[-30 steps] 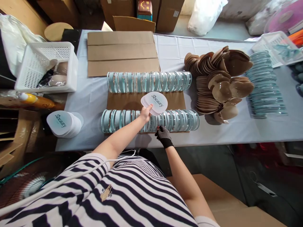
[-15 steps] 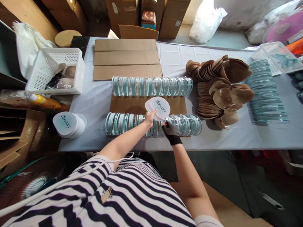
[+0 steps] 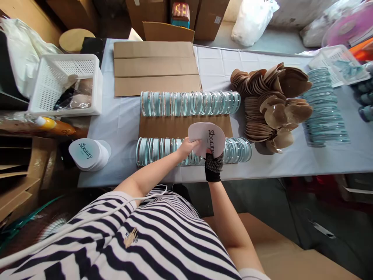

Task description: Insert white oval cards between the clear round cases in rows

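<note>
Above the near row of clear, teal-banded round containers [image 3: 159,151], my bare left hand [image 3: 188,148] grips a small stack of rounded white cards [image 3: 196,132]. My right hand [image 3: 214,166], in a black dotted glove with bare fingertips, pinches a card lettered "beauty" [image 3: 218,137] at its lower edge. That card overlaps the right side of the stack; whether it is fully apart from it I cannot tell. A second row of the containers [image 3: 189,104] lies behind on a brown cardboard sheet [image 3: 163,126].
More printed cards [image 3: 84,153] are piled at the table's left end. Behind them stands a white basket [image 3: 97,83] of bagged items. Flattened cardboard [image 3: 154,66] lies at the back. To the right are brown cup-shaped pieces [image 3: 262,112] and a stack of teal-edged clear pieces [image 3: 328,112].
My right hand has come up from the near container row and now holds a printed card at the stack's right side. The stack has shifted slightly right. The view has moved a little.
</note>
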`<state>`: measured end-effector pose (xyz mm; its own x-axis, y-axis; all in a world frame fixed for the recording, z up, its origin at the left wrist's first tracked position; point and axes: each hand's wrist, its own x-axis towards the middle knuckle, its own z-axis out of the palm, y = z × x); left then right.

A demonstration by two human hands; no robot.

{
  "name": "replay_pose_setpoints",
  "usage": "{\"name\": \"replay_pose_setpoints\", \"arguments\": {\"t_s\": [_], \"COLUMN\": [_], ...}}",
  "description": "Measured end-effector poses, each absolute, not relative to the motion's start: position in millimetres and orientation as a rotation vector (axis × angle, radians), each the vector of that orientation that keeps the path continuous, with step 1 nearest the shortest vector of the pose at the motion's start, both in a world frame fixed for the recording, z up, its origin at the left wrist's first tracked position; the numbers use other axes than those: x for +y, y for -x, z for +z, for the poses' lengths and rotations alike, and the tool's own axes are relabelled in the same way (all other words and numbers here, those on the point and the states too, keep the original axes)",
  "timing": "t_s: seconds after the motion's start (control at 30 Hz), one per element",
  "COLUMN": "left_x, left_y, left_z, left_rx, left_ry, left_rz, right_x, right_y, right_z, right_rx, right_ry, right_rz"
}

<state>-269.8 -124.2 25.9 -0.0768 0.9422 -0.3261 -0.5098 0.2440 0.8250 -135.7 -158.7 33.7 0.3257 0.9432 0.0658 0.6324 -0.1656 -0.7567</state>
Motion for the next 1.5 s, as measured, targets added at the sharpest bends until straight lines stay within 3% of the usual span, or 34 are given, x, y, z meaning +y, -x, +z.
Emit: {"name": "replay_pose_setpoints", "arguments": {"t_s": [0.13, 0.47, 0.7, 0.93, 1.17, 1.37, 1.5], "left_x": [-133.1, -142.3, -125.1, -95.7, -100.8, -97.3, -97.4], "left_y": [268.9, 279.1, 293.7, 330.1, 326.9, 330.8, 331.2], "left_z": [39.6, 35.8, 23.8, 6.9, 9.0, 7.8, 4.9], "left_rx": [1.032, 1.083, 1.018, 1.071, 1.057, 1.04, 1.037], "left_ry": [-0.561, -0.566, -0.221, 0.045, 0.043, 0.054, 0.047], "left_rz": [1.246, 1.304, 1.367, 1.422, 1.381, 1.395, 1.378], "right_x": [-166.9, -172.1, -200.0, -271.4, -206.6, -202.2, -195.7], "right_y": [116.7, 131.4, 131.6, 108.3, 168.0, 163.4, 167.9], "right_z": [38.9, 44.2, 45.3, 32.4, 25.0, 18.9, 3.5], "right_rx": [-1.45, -1.533, -1.392, -1.996, -2.238, -2.225, -2.229], "right_ry": [1.882, 1.8, 2.008, 2.315, 2.364, 2.307, 2.236], "right_rz": [0.388, 0.302, 0.589, 0.618, 0.8, 0.612, 0.658]}}
